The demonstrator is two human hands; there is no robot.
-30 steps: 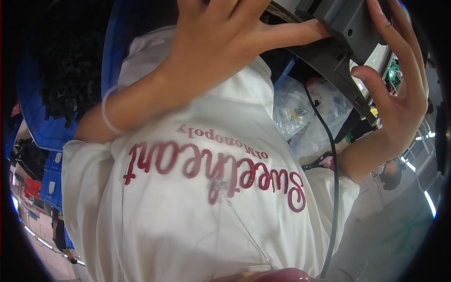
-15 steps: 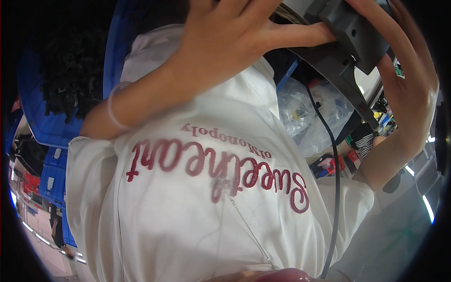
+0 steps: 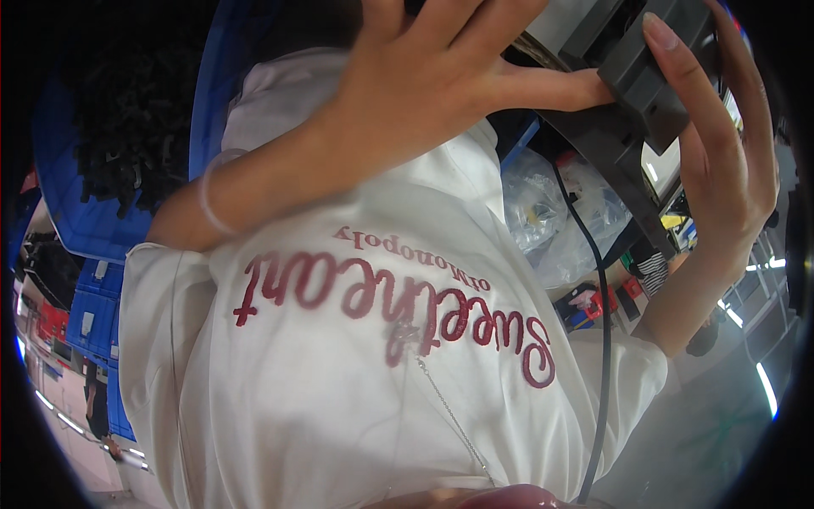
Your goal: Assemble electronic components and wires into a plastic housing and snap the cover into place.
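A dark grey plastic block with a stepped shape sits over a dark grey plate at the upper right. My left hand reaches across from the left with its fingers spread, and its thumb tip touches the block's left side. The upper edge of the picture cuts off its other fingertips. My right hand is round the block's right side. One of its fingertips lies over the top face, and another finger runs along the far right side. Its thumb is mostly hidden.
A blue bin at the left holds a heap of black plastic parts. Clear plastic bags lie below the plate. A dark cable runs down in front of my white shirt. Blue boxes stand at the left.
The block has shifted slightly down and right. My right hand's fingers have moved down and bent more, so a fingernail now shows. My left hand has moved slightly to the right with its thumb still touching.
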